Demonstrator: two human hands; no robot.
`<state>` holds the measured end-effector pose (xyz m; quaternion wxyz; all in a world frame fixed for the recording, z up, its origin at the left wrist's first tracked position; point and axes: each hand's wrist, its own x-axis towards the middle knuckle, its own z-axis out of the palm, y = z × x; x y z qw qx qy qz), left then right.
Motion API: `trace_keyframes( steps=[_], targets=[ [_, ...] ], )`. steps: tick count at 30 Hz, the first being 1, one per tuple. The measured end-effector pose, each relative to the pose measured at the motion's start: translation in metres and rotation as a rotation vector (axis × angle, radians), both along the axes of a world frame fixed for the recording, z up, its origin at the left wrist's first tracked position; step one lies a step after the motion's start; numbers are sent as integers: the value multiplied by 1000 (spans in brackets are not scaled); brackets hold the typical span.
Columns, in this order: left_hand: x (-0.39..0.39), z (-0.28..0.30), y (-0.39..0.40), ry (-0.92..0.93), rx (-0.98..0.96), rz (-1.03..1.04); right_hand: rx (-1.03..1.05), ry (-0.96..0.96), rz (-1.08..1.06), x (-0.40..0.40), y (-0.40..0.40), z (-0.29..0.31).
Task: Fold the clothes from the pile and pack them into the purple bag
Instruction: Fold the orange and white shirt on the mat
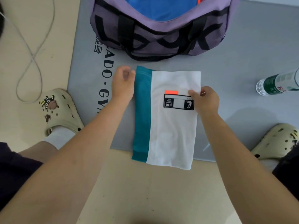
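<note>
Right hand (205, 101) sits on the right edge of the folded garment (169, 123), thumb and fingers pinching the white cloth just beside the black printed label (178, 103). Left hand (123, 83) is over at the opposite side, fingers loosely curled and holding nothing, hovering right against the teal strip along the garment's left edge. The garment lies between the two hands as a long narrow rectangle, its far end on the grey mat (234, 65), its near end hanging over onto the beige floor (145, 191). Just beyond it stands the purple bag (158, 34), mouth open, something blue inside. A water bottle (278, 83) lies on the mat off to the right, well apart
</note>
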<state>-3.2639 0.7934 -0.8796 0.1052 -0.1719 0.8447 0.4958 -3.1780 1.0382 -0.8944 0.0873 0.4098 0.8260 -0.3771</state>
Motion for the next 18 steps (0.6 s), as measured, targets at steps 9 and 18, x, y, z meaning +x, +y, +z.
trace_keyframes(
  steps=[9,18],
  targets=[
    [55,-14,-10,-214,-213,-268,46,41,-17,-6,11,1],
    [167,-6,-12,-269,-217,-64,-50,88,-125,96,-22,8]
  ],
)
